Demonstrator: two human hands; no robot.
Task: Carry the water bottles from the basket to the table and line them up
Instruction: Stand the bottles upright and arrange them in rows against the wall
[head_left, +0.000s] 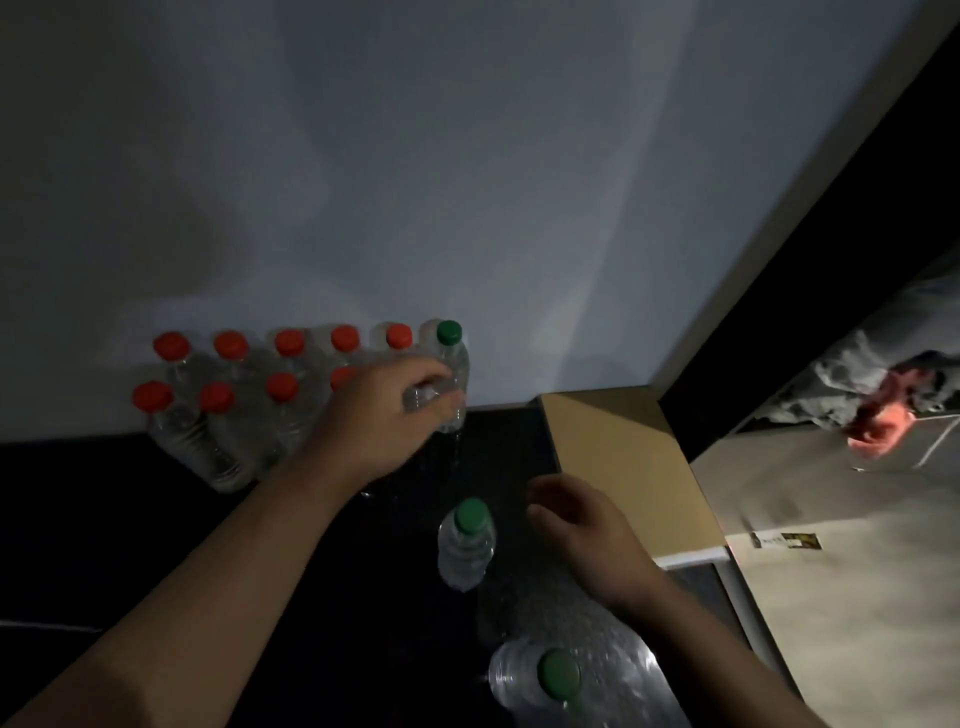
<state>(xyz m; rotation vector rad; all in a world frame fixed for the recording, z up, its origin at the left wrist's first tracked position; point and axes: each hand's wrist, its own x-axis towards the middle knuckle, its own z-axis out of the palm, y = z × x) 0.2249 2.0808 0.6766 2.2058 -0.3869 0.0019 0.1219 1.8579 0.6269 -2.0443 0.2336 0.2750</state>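
Several clear water bottles with red caps stand in two rows on the dark table against the white wall. At the right end of the back row stands a green-capped bottle, and my left hand is wrapped around its body. Closer to me, a second green-capped bottle stands upright and a third sits at the bottom edge. My right hand hovers just right of the second bottle, fingers loosely curled, holding nothing. No basket is in view.
A brown cardboard panel lies at the table's right end beside my right hand. Beyond it, the light floor holds a small label and, farther off, a red cloth on grey fabric.
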